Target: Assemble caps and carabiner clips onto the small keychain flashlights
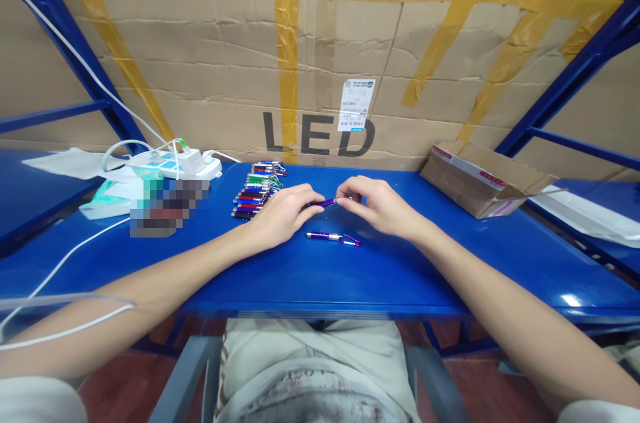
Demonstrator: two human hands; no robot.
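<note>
Both hands meet over the middle of the blue table [320,276]. My left hand [283,213] and my right hand [377,205] each grip one end of a small purple keychain flashlight [325,203], held just above the tabletop. A second purple flashlight with a red clip [333,237] lies on the table just in front of my hands. To the left of my left hand, a neat row of several coloured keychain flashlights [257,191] lies side by side.
An open cardboard box [480,179] sits at the right. A white power strip [175,164] with cables and a blurred item [167,206] lie at the left. A large cardboard sheet marked LED [320,76] forms the back wall. Blue shelf beams flank both sides.
</note>
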